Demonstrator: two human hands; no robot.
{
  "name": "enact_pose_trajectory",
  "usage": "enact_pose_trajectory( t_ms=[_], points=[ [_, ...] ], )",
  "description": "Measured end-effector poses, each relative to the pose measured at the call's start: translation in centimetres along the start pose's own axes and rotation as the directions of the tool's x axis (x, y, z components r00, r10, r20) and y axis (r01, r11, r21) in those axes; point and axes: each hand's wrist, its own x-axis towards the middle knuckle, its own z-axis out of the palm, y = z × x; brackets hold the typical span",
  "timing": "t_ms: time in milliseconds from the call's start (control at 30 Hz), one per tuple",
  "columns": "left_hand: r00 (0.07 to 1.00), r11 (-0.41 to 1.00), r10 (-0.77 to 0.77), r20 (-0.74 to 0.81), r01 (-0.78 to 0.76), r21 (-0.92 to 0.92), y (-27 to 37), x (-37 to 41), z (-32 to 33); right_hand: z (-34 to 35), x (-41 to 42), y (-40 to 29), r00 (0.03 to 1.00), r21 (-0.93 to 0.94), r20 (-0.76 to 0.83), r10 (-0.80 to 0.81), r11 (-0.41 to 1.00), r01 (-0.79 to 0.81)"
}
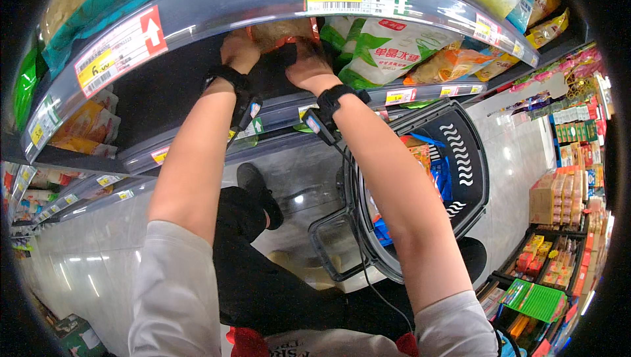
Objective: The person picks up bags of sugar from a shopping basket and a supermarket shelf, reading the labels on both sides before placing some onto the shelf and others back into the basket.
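Both arms reach under an upper shelf edge into the shelf below. My left hand point(240, 51) grips the left side of a clear plastic bag with red edges point(281, 33). My right hand point(309, 64) is at the bag's right side, its fingers partly in shadow. Brownish contents show through the plastic, while the shelf edge hides the bag's far part. Right of my right hand lie white and green sugar bags point(389, 51), very close to it. A black strap with a small device is on each wrist.
A black shopping basket point(480, 179) holding blue and orange packages stands on the floor, right of my legs. The upper shelf's price-label strip point(236, 9) curves above my hands. Orange bags point(448, 65) lie farther right. Stacked cartons point(552, 197) stand across the aisle.
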Motion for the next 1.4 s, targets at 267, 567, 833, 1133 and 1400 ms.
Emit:
enact_pose_trajectory(
  t_ms=[267,567,833,1133,1400],
  points=[
    [0.976,0.981,0.183,0.115,-0.174,-0.081,2.1,-0.8,-1.4,-1.0,0.1,0.5,0.974,-0.069,0.214,0.079,0.995,-0.066],
    [0.948,0.955,0.298,-0.108,-0.297,0.026,2.5,-4.5,-5.0,-9.7,-5.9,-0.8,0.905,0.424,0.344,-0.25,0.901,0.087],
    [0.395,0.766,0.64,0.659,-0.391,-0.51,20.0,-22.1,-4.5,-20.2,-21.1,18.1,0.763,0.768,0.587,0.269,0.11,-0.63],
    [0.294,0.874,0.425,0.856,0.115,-0.473,28.9,-29.6,15.0,-6.9,-34.8,33.4,0.427,-0.089,-0.234,0.874,0.418,-0.904],
    [0.308,0.806,0.288,0.907,0.433,-0.403,26.5,-35.5,21.8,-10.0,-33.5,30.0,0.139,0.094,-0.007,0.99,0.14,-0.986]
  ],
)
